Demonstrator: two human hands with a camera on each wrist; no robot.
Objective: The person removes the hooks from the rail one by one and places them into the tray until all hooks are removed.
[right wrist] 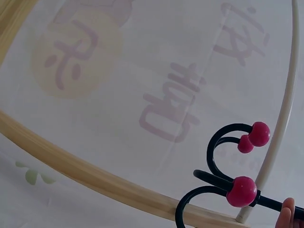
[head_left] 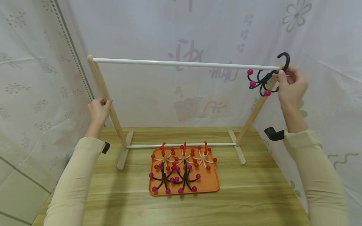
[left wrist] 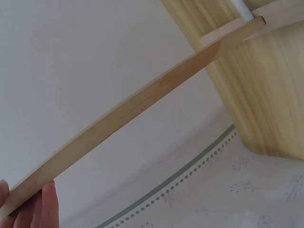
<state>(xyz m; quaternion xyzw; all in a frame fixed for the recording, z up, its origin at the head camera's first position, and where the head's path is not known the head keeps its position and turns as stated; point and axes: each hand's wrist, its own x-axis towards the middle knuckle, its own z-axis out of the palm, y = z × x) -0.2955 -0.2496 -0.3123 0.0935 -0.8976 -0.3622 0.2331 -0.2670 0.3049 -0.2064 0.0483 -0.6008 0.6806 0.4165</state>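
My left hand (head_left: 98,111) grips the left wooden upright (head_left: 105,89) of a hanging rack about midway up, fingers and thumb on either side of it in the left wrist view. With my right hand (head_left: 292,86) I pinch the stem of a black claw-shaped rotating hook hanger (head_left: 266,78) with pink ball tips. It is tilted at the right end of the white top rail (head_left: 169,63). Its curved top hook (head_left: 287,58) rises above the rail, and its arms spread leftward. In the right wrist view, a pink ball (right wrist: 242,191) sits close to the rail.
On the wooden table (head_left: 183,210), an orange tray (head_left: 210,185) holds two more black hangers (head_left: 164,176) in front and three cream ones with red hooks (head_left: 205,147) behind. A white lower bar (head_left: 147,146) joins the rack's feet (head_left: 123,158). Patterned curtains (head_left: 135,37) hang around the table.
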